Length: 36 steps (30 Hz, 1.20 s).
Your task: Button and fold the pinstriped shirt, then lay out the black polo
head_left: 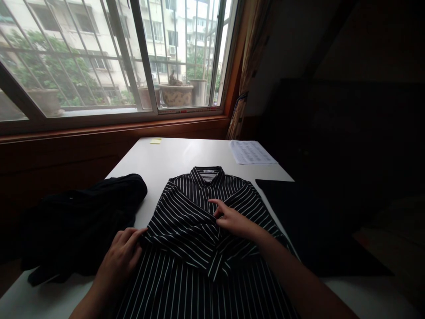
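Note:
A black shirt with white stripes (195, 221) lies front up on the table, its collar pointing away from me and both sleeves folded across its front. My left hand (121, 254) pinches the fabric at the shirt's left edge, near the bend of that sleeve. Over the middle of the chest, my right hand (230, 219) has its index finger stretched out. Its thumb and another finger close on the sleeve fabric there. The lower part of the shirt runs toward me, out of the bottom of the view.
A dark bundled garment (89, 217) lies on the left of the white table (179, 153). Dark flat cloth (299, 212) covers the right side. Printed papers (252, 153) and a yellow sticky note (156, 141) are near the far edge, below a barred window (116, 57).

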{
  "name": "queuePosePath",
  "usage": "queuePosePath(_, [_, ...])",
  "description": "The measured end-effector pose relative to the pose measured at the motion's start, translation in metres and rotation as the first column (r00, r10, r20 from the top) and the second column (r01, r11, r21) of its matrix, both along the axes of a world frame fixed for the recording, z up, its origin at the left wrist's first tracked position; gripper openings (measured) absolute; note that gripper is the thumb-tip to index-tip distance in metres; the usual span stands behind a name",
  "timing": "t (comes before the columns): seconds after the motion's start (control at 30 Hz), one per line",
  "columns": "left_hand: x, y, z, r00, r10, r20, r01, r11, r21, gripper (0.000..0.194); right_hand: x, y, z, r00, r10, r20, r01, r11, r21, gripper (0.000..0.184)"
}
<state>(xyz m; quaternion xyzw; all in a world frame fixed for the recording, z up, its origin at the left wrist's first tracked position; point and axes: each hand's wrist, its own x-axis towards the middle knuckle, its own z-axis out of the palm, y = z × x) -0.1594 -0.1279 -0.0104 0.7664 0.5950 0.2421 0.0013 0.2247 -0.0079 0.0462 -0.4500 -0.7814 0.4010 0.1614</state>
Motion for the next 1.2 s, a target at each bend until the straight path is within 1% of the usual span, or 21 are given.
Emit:
queuePosePath(0.07, [0.0,0.0,0.001,1.0,-0.005,-0.006,0.005,1.0,0.007,0.041,0.002,-0.003,-0.001,1.0,-0.021,-0.014,0.021,0.999,0.031,0.069])
queuePosePath(0.17, [0.0,-0.001,0.004,0.999,-0.035,-0.026,0.036,0.999,0.031,0.045,0.002,-0.013,0.005,0.994,-0.098,0.043,0.087,0.972,0.217,0.063])
queuePosePath(0.23, [0.002,-0.001,0.009,0.997,-0.072,-0.04,0.074,0.996,0.045,0.046,0.0,-0.023,0.015,0.993,-0.094,0.069,0.065,0.938,0.342,0.051])
queuePosePath(0.27, [0.003,0.0,0.012,0.994,-0.094,-0.046,0.097,0.994,0.048,0.045,-0.001,-0.028,0.02,0.995,-0.054,0.086,0.016,0.923,0.385,0.041])
queuePosePath(0.3, [0.005,0.001,0.015,0.992,-0.12,-0.049,0.122,0.991,0.048,0.045,-0.002,-0.033,0.025,0.993,0.015,0.113,-0.06,0.911,0.409,0.031])
queuePosePath(0.37, [0.01,0.006,0.022,0.983,-0.172,-0.057,0.174,0.984,0.033,0.043,-0.003,-0.044,0.033,0.963,0.2,0.18,-0.257,0.881,0.397,0.016])
queuePosePath(0.4, [0.014,0.01,0.026,0.978,-0.198,-0.068,0.2,0.98,0.022,0.043,-0.004,-0.049,0.034,0.934,0.288,0.212,-0.349,0.86,0.373,0.016])
queuePosePath(0.47, [0.024,0.02,0.033,0.964,-0.241,-0.115,0.242,0.97,-0.008,0.044,-0.004,-0.058,0.034,0.877,0.405,0.258,-0.474,0.818,0.326,0.027])
queuePosePath(0.53, [0.037,0.035,0.038,0.942,-0.281,-0.185,0.28,0.959,-0.035,0.047,-0.004,-0.066,0.031,0.847,0.439,0.299,-0.521,0.797,0.305,0.042])
queuePosePath(0.57, [0.045,0.044,0.039,0.929,-0.301,-0.216,0.3,0.953,-0.041,0.048,-0.004,-0.07,0.029,0.837,0.442,0.323,-0.533,0.79,0.301,0.046])
queuePosePath(0.63, [0.062,0.066,0.037,0.905,-0.34,-0.257,0.34,0.939,-0.043,0.053,-0.004,-0.076,0.026,0.821,0.435,0.371,-0.55,0.777,0.306,0.047])
queuePosePath(0.7, [0.077,0.091,0.03,0.906,-0.331,-0.263,0.324,0.943,-0.072,0.056,-0.005,-0.08,0.024,0.804,0.427,0.414,-0.569,0.757,0.323,0.038])
queuePosePath(0.77, [0.089,0.118,0.019,0.919,-0.292,-0.264,0.256,0.953,-0.164,0.063,-0.007,-0.082,0.021,0.789,0.422,0.446,-0.586,0.734,0.343,0.023])
queuePosePath(0.8, [0.093,0.131,0.013,0.93,-0.252,-0.266,0.197,0.956,-0.216,0.066,-0.008,-0.083,0.02,0.783,0.424,0.456,-0.596,0.722,0.352,0.016])
queuePosePath(0.87, [0.098,0.155,0.003,0.945,-0.188,-0.267,0.125,0.964,-0.234,0.071,-0.009,-0.085,0.015,0.772,0.436,0.462,-0.614,0.699,0.367,0.007])
queuePosePath(0.97, [0.096,0.182,-0.007,0.957,-0.121,-0.264,0.06,0.972,-0.228,0.072,-0.009,-0.088,0.008,0.765,0.459,0.452,-0.631,0.676,0.381,0.004])
queuePosePath(1.07, [0.09,0.198,-0.009,0.96,-0.089,-0.265,0.028,0.974,-0.225,0.073,-0.006,-0.092,0.005,0.781,0.461,0.423,-0.614,0.692,0.379,0.004])
queuePosePath(1.13, [0.087,0.203,-0.009,0.96,-0.081,-0.267,0.02,0.975,-0.223,0.073,-0.004,-0.094,0.009,0.802,0.47,0.368,-0.59,0.721,0.364,0.007])
queuePosePath(1.2, [0.085,0.205,-0.008,0.959,-0.078,-0.271,0.017,0.975,-0.222,0.073,-0.002,-0.093,0.017,0.831,0.486,0.271,-0.555,0.764,0.331,0.012])
